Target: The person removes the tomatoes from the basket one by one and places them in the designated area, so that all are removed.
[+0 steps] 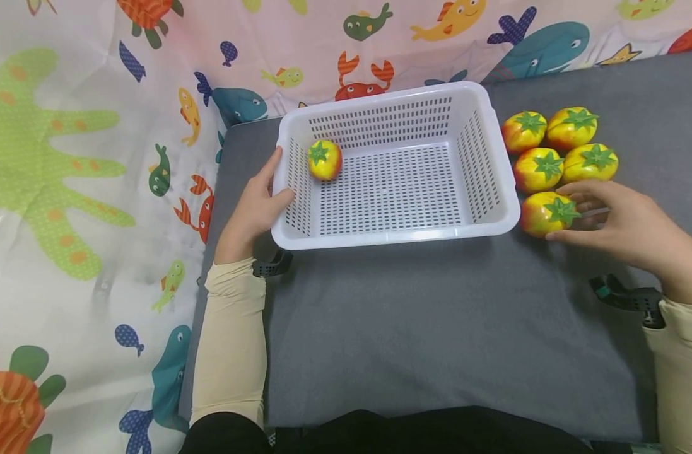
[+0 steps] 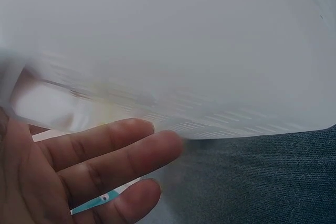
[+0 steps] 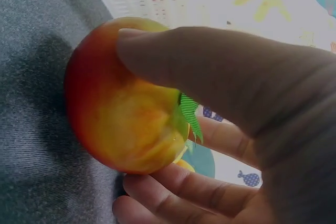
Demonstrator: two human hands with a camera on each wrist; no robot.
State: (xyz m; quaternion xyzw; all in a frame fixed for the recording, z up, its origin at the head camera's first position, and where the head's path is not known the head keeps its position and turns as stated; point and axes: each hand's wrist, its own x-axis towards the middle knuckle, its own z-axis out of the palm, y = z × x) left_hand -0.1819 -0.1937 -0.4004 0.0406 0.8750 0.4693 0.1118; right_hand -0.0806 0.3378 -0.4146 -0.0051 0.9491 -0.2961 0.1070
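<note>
A white plastic basket [image 1: 391, 236] with slotted walls stands on the grey cloth, one yellow-red toy fruit [image 1: 325, 160] with a green leafy top lying inside at its left. My left hand [image 1: 255, 211] holds the basket's left side, thumb over the rim; its other fingers [image 2: 126, 156] lie along the outer wall. Beyond the basket's right end, my right hand [image 1: 624, 221] grips another yellow-red toy fruit [image 1: 544, 213] [image 3: 126, 98]. Its thumb presses one side and the fingers curl round the other. That fruit is close over the cloth, its green leaves facing the palm.
Several matching toy fruits [image 1: 590, 162] sit grouped just behind the right hand, close to the basket's right wall. A curtain printed with sea animals [image 1: 306, 38] borders the grey table surface [image 1: 414, 328] at the back and left.
</note>
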